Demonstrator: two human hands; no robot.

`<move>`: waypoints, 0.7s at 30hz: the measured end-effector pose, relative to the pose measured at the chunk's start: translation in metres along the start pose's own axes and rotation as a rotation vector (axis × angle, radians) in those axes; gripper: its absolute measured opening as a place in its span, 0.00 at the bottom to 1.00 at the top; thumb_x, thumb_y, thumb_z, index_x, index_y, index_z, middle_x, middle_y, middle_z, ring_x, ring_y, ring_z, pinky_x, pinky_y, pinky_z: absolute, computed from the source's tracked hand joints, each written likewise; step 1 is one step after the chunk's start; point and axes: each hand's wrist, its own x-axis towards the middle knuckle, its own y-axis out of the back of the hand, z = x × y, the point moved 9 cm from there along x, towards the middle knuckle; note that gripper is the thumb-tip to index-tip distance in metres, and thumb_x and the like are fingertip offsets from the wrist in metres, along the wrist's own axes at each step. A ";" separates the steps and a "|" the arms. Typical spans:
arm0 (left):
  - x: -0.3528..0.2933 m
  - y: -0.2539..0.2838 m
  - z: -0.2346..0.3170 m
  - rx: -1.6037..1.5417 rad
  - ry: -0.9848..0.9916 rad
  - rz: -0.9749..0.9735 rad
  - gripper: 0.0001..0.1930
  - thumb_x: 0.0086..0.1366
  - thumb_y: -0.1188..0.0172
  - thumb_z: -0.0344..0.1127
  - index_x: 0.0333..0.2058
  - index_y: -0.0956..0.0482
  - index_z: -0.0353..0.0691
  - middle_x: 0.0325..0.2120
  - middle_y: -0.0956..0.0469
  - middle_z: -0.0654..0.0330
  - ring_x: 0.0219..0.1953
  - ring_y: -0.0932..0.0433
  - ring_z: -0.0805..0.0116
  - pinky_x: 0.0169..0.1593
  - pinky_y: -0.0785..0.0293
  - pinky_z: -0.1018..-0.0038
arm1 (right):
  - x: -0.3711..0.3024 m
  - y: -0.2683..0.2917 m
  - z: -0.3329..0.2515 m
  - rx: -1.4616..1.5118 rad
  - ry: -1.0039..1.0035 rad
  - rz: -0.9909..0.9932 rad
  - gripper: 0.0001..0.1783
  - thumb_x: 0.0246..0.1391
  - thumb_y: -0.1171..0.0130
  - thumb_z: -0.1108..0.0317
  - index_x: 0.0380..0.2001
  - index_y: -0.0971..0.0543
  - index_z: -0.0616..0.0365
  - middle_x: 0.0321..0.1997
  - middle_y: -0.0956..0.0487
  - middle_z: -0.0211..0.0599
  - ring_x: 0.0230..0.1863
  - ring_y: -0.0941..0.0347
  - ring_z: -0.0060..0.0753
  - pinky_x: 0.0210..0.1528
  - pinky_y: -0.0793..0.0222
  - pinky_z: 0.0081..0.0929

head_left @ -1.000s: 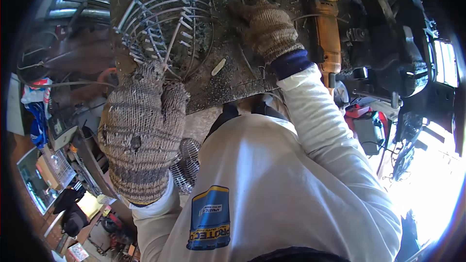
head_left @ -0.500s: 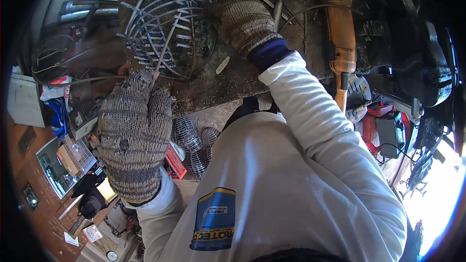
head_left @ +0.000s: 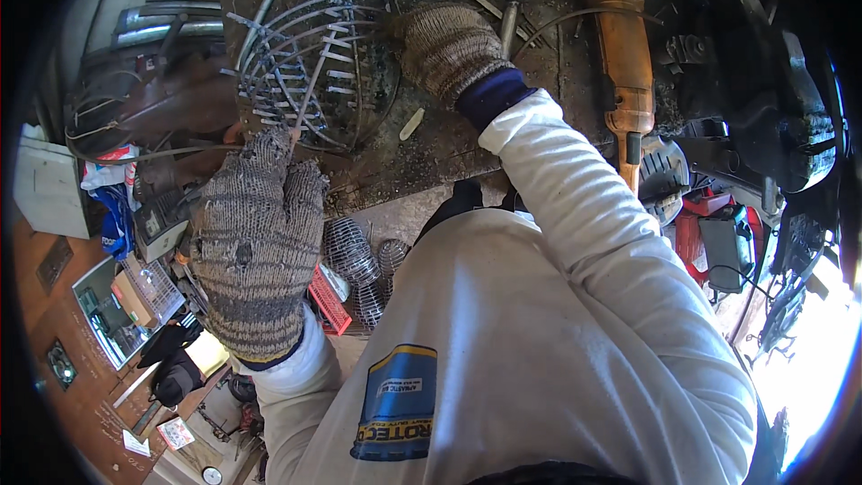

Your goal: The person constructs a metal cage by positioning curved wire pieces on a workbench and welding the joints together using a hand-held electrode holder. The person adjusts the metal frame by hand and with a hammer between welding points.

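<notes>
A curved frame of metal rods and short cross strips (head_left: 346, 27) lies on the dark workbench. My left hand (head_left: 260, 242), in a thick striped knit glove, is at its near left side, closed on a thin metal rod (head_left: 312, 88) that slants up across the frame. Whether this rod is joined to the frame I cannot tell. My right hand (head_left: 449, 47), in a matching glove, is curled like a fist by the frame's right edge; its fingertips are hidden. Beyond its wrist lies a hammer (head_left: 514, 7), and a small pale sliver (head_left: 411, 124) rests below it.
An orange angle grinder (head_left: 620, 63) with a disc lies on the workbench (head_left: 431, 157) at right. Wire-mesh shapes (head_left: 352, 260) and a red plastic basket (head_left: 329, 298) are below the bench edge. A cable (head_left: 162, 154) runs toward my left hand. Metal tubes (head_left: 171, 31) lie at far left.
The whole view has shifted slightly. Both hands keep about the same places against the metal frame, and nothing has visibly been taken up or let go.
</notes>
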 end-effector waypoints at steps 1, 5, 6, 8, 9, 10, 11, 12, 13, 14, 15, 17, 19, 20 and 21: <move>0.001 0.002 0.001 0.004 -0.002 0.004 0.19 0.61 0.32 0.38 0.50 0.18 0.41 0.44 0.18 0.50 0.46 0.19 0.52 0.53 0.24 0.61 | 0.001 0.003 0.000 0.000 0.001 0.005 0.13 0.53 0.41 0.62 0.40 0.14 0.50 0.40 0.15 0.46 0.43 0.18 0.49 0.45 0.21 0.44; 0.001 0.006 0.008 0.081 -0.027 0.014 0.18 0.61 0.32 0.37 0.49 0.18 0.40 0.44 0.18 0.50 0.48 0.19 0.52 0.54 0.25 0.61 | -0.001 0.005 -0.004 -0.008 -0.021 -0.050 0.13 0.53 0.42 0.63 0.41 0.15 0.50 0.39 0.15 0.46 0.43 0.18 0.49 0.45 0.21 0.44; 0.002 0.008 0.010 0.075 -0.038 0.028 0.18 0.61 0.32 0.36 0.49 0.18 0.40 0.44 0.18 0.50 0.48 0.20 0.53 0.54 0.25 0.62 | -0.001 0.004 -0.002 -0.020 -0.022 -0.049 0.14 0.53 0.42 0.63 0.41 0.15 0.51 0.39 0.15 0.46 0.44 0.18 0.49 0.45 0.21 0.44; 0.000 0.007 0.010 0.089 0.000 0.001 0.18 0.61 0.32 0.36 0.50 0.18 0.41 0.45 0.18 0.51 0.48 0.20 0.53 0.54 0.25 0.62 | -0.002 0.004 0.000 0.005 -0.005 -0.014 0.14 0.53 0.42 0.63 0.41 0.15 0.51 0.39 0.15 0.46 0.44 0.18 0.49 0.46 0.21 0.44; -0.002 0.004 0.008 0.100 0.041 -0.026 0.18 0.61 0.32 0.36 0.50 0.18 0.42 0.45 0.18 0.51 0.49 0.20 0.54 0.55 0.26 0.62 | -0.002 0.005 -0.001 0.027 0.013 0.018 0.13 0.53 0.42 0.63 0.41 0.15 0.51 0.40 0.15 0.46 0.44 0.18 0.49 0.46 0.21 0.44; -0.002 0.001 0.009 0.104 0.040 -0.030 0.18 0.61 0.32 0.36 0.50 0.18 0.42 0.45 0.18 0.51 0.49 0.20 0.54 0.55 0.26 0.62 | -0.002 0.004 -0.001 0.033 0.012 0.018 0.13 0.53 0.42 0.63 0.41 0.15 0.51 0.40 0.15 0.46 0.44 0.18 0.49 0.46 0.21 0.44; -0.004 -0.003 0.009 0.115 0.043 -0.035 0.19 0.60 0.32 0.36 0.50 0.18 0.42 0.44 0.18 0.51 0.48 0.20 0.54 0.54 0.25 0.61 | -0.001 0.005 -0.003 0.017 0.000 0.006 0.13 0.53 0.41 0.63 0.40 0.15 0.51 0.39 0.15 0.46 0.43 0.18 0.49 0.45 0.21 0.44; -0.005 -0.007 0.009 0.126 0.046 -0.040 0.19 0.60 0.32 0.36 0.51 0.18 0.42 0.44 0.18 0.51 0.47 0.20 0.54 0.54 0.25 0.61 | -0.001 0.004 -0.003 0.002 -0.013 -0.005 0.12 0.53 0.41 0.63 0.39 0.15 0.51 0.39 0.15 0.46 0.43 0.18 0.49 0.45 0.21 0.44; -0.009 -0.010 0.010 0.129 0.048 -0.043 0.19 0.60 0.32 0.36 0.51 0.18 0.42 0.44 0.18 0.51 0.47 0.20 0.54 0.54 0.25 0.61 | -0.001 0.000 -0.003 0.006 -0.011 -0.007 0.12 0.53 0.41 0.63 0.39 0.15 0.51 0.39 0.15 0.46 0.43 0.18 0.49 0.45 0.21 0.44; -0.011 -0.010 0.012 0.094 0.037 0.009 0.19 0.60 0.32 0.35 0.51 0.19 0.42 0.43 0.18 0.52 0.46 0.20 0.53 0.53 0.25 0.60 | -0.002 -0.001 -0.001 0.000 -0.003 0.005 0.12 0.53 0.41 0.63 0.38 0.14 0.51 0.39 0.15 0.46 0.43 0.18 0.49 0.45 0.21 0.44; -0.011 -0.009 0.015 0.058 0.026 0.061 0.20 0.60 0.32 0.35 0.51 0.19 0.42 0.43 0.19 0.52 0.45 0.20 0.53 0.52 0.25 0.60 | -0.003 -0.001 0.002 -0.005 0.005 0.017 0.11 0.52 0.40 0.63 0.37 0.14 0.52 0.38 0.15 0.46 0.42 0.18 0.49 0.44 0.21 0.44; -0.007 -0.012 0.017 0.018 0.092 0.011 0.20 0.60 0.32 0.35 0.51 0.19 0.42 0.43 0.19 0.52 0.44 0.20 0.53 0.52 0.25 0.60 | -0.002 -0.001 0.002 -0.002 0.002 -0.007 0.11 0.52 0.39 0.63 0.36 0.14 0.52 0.38 0.15 0.46 0.42 0.18 0.48 0.44 0.21 0.44; -0.010 -0.017 0.010 -0.013 0.173 -0.043 0.20 0.59 0.32 0.34 0.52 0.19 0.42 0.43 0.19 0.52 0.43 0.20 0.54 0.51 0.25 0.59 | -0.002 -0.007 -0.004 0.011 0.013 -0.038 0.11 0.52 0.39 0.62 0.36 0.14 0.52 0.37 0.15 0.46 0.41 0.18 0.48 0.44 0.21 0.44; -0.008 -0.019 0.011 -0.018 0.153 -0.058 0.21 0.59 0.32 0.34 0.52 0.19 0.43 0.43 0.19 0.52 0.43 0.20 0.54 0.50 0.25 0.59 | -0.003 -0.003 -0.003 0.008 0.015 -0.018 0.11 0.51 0.38 0.62 0.36 0.14 0.52 0.37 0.15 0.45 0.41 0.17 0.48 0.43 0.21 0.44; -0.006 -0.021 0.012 -0.022 0.134 -0.073 0.21 0.59 0.32 0.34 0.52 0.19 0.43 0.42 0.19 0.53 0.43 0.20 0.54 0.50 0.25 0.59 | -0.003 0.001 -0.002 0.005 0.018 0.003 0.11 0.51 0.38 0.62 0.36 0.14 0.52 0.37 0.15 0.45 0.40 0.17 0.48 0.43 0.21 0.43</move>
